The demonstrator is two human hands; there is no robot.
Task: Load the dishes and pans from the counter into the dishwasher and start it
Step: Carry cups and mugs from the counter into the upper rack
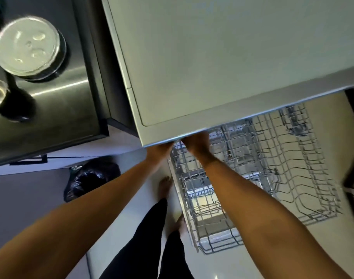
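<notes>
Fingers of the left hand and the right hand are tucked under the front edge of the pale grey surface and hidden from view, so I cannot tell whether they grip anything. Just below, the wire dishwasher rack stands pulled out. On the cooktop to the left sits a glass-lidded pan — blurred — and a black bag lies on the floor.

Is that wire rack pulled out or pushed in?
Pulled out. The wire rack sticks well past the edge of the counter, over the floor, with most of its bare wires in plain view.
</notes>
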